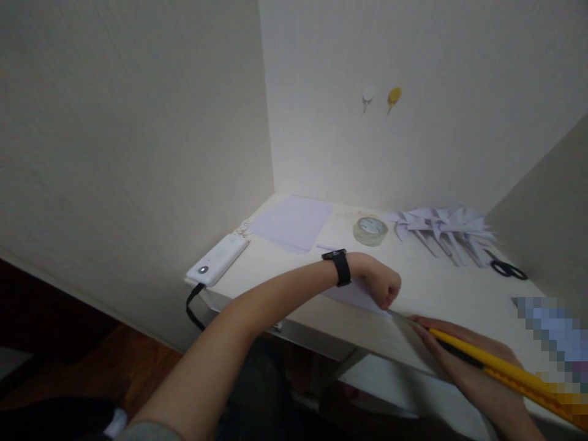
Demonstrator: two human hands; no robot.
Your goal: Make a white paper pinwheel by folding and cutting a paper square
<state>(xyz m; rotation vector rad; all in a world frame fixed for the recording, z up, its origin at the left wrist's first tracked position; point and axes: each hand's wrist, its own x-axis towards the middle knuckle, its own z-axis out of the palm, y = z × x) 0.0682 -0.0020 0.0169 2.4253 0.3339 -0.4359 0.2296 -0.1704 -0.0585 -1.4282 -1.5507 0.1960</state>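
My left hand [380,283], with a black watch [342,267] on its wrist, is closed and pressed down on a sheet of white paper [353,296] near the table's front edge. Its forearm hides part of that sheet. To the right, my right hand [459,349] is closed around a yellow and black utility knife [487,356]. The thin blade [399,316] points left and its tip reaches the paper's edge beside my left hand. I cannot tell whether the blade is inside a fold.
Behind lie stacked paper sheets [294,222], a roll of clear tape [370,231], folded paper pinwheels [441,228] and black scissors [508,269]. A white power bank [218,260] with a black cable sits at the left edge. Walls enclose the table [436,294]. A blurred-out object [551,324] lies right.
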